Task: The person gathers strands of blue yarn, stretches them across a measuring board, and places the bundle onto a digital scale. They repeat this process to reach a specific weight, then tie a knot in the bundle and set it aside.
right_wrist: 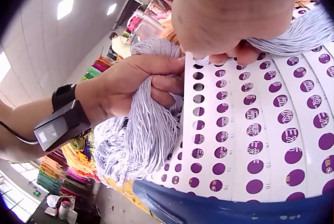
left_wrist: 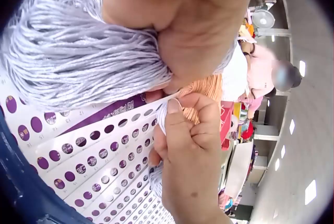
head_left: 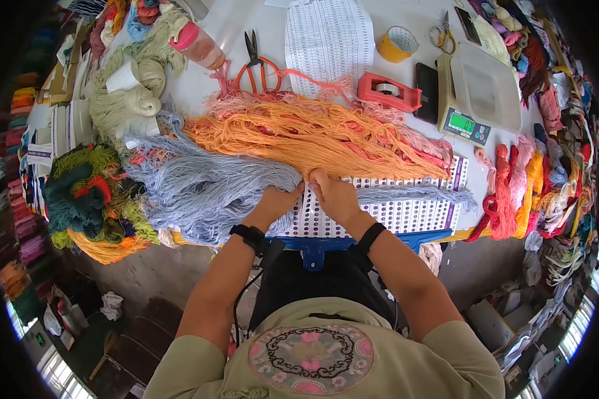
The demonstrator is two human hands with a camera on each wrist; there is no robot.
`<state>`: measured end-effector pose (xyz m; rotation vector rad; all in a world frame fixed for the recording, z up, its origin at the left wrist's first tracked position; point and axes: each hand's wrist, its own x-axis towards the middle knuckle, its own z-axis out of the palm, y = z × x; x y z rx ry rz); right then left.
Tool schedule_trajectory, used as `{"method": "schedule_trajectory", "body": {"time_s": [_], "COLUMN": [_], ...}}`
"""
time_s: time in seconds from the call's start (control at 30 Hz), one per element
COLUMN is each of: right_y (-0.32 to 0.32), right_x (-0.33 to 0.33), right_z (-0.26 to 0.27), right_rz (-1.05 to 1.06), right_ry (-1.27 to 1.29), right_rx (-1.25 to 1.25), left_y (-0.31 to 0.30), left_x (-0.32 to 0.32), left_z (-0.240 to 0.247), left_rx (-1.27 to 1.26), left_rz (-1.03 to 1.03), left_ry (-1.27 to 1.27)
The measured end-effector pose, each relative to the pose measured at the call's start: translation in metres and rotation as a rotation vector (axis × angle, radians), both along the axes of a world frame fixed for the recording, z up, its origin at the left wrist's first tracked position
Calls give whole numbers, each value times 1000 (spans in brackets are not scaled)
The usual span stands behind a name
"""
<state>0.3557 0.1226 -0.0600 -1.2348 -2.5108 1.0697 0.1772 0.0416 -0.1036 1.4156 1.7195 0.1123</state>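
My left hand [head_left: 279, 201] grips a thick bundle of pale blue thread [head_left: 209, 183], its fingers curled round the strands in the right wrist view. Close beside it, my right hand [head_left: 335, 196] pinches a few pale strands at the edge of a white card strip [right_wrist: 198, 98] with a row of holes. Both hands meet at the top of several such strips [left_wrist: 99, 166], printed with purple dots. More pale blue thread [right_wrist: 308, 33] runs away to the right across the strips. Orange thread [head_left: 299, 130] lies just beyond the hands. The exact pinch point is partly hidden by fingers.
A blue clamp-like bar [head_left: 313, 249] lines the near edge. Further back are orange-handled cutters [head_left: 258, 70], a pink-lidded jar [head_left: 198, 45], printed sheets [head_left: 329, 40], a red tape dispenser [head_left: 389, 93] and a scale [head_left: 469, 123]. Colored yarn [head_left: 80, 196] is heaped at the left.
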Motion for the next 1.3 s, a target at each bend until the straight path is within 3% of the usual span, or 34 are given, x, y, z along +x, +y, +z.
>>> {"method": "schedule_trajectory", "body": {"time_s": [0.03,0.1,0.23,0.3,0.37,0.5,0.53,0.63,0.7,0.73,0.83,0.97,1.03,1.07,1.13,1.17,1.23,1.3], "right_y": [-1,-4,-6,-8,-8,-12,-11,-7,-6,-5,-4,-1,2,1,1,1,2,2], "right_x": [-1,-2,-3,-2,1,1,-4,-4,-5,-5,-4,-2,0,0,1,1,0,0], "right_z": [0,-4,-13,-12,-9,2,-2,-8,-8,-6,-4,2,5,5,6,5,3,-1], "right_rz": [-25,-42,-59,-65,-110,-109,-108,-90,-71,-64,-47,5,30,35,31,32,31,25], "right_ry": [23,41,96,93,288,81,130,208,234,218,189,198,177,181,166,165,163,163], "right_rx": [17,31,39,5,121,49,89,137,140,128,117,77,70,60,39,47,49,44], "left_y": [4,9,6,-1,-4,-3,-2,5,12,13,11,1,-12,-7,7,6,2,8], "left_x": [-1,-2,-1,-2,2,3,0,-7,-5,-5,-3,-6,-13,-22,-41,-44,-48,-46], "left_z": [5,14,1,-14,-9,-7,-7,0,16,14,6,-9,-22,-6,42,43,48,54], "left_rx": [-1,131,113,245,244,430,455,298,-70,-5,-4,53,685,694,-69,-61,129,97], "left_rz": [2,-385,-381,-409,-418,-353,-352,-359,-48,-178,-313,-405,-231,-228,524,524,731,772], "left_ry": [-2,197,204,197,244,237,244,105,-146,-23,120,158,409,408,-124,-126,-551,-563]}}
